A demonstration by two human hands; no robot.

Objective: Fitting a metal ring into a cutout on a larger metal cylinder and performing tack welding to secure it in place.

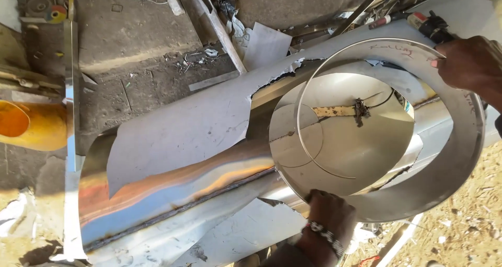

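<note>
Right now I see a broad ring of sheet steel (449, 162), cut open, lying on the large steel sheets (198, 126) near their right end. My left hand (327, 215), a beaded band at its wrist, curls its fingers tight over the ring's near edge. My right hand (468, 63) pinches the far edge close to the sheets' far right corner, beside a red-and-black tool (426, 22). A yellow container (31, 125) sits beyond the left edge.
</note>
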